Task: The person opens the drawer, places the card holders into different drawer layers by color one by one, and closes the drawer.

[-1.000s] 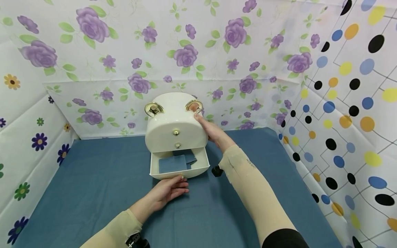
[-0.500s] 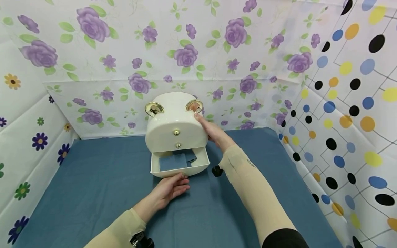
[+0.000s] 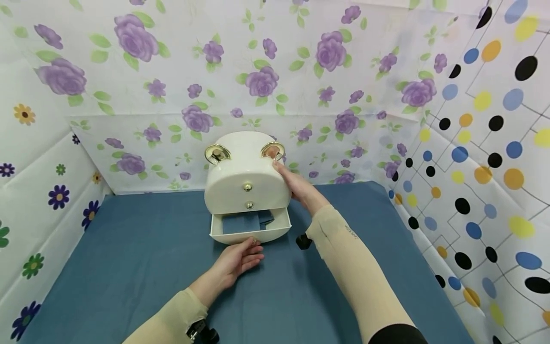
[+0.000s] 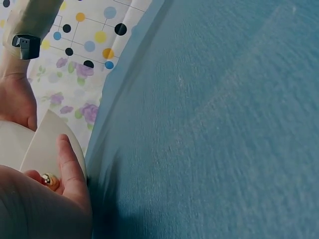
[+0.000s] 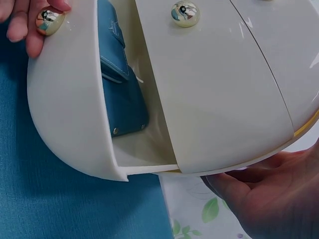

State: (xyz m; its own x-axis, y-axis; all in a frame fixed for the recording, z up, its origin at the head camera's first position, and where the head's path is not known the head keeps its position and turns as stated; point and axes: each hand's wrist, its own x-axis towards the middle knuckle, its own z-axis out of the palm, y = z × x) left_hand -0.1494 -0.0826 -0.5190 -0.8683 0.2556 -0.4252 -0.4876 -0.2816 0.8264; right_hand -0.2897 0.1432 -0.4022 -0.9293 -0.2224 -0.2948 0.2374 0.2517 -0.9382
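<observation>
A cream rounded drawer box (image 3: 247, 177) with gold ring-like ears stands at the back of the blue cloth. Its bottom drawer (image 3: 275, 234) is partly out. In it lie blue leather-like pieces (image 5: 124, 104), one with a flap and snap; they look like a wallet or case. My left hand (image 3: 234, 262) is at the drawer front, thumb and a finger about its gold knob (image 5: 50, 21), the other fingers stretched out below. My right hand (image 3: 302, 188) rests along the box's right side, a fingertip near the right ear (image 3: 272, 151). Its far fingers are hidden.
Two more gold knobs (image 3: 248, 187) sit on the closed front above. Blue cloth (image 3: 150, 267) covers the table. A floral sheet (image 3: 262, 86) hangs close behind the box, and a dotted sheet (image 3: 481, 200) hangs at the right.
My left hand has moved forward and the bottom drawer has slid further into the box, showing less of its inside. My right hand stays on the box's side.
</observation>
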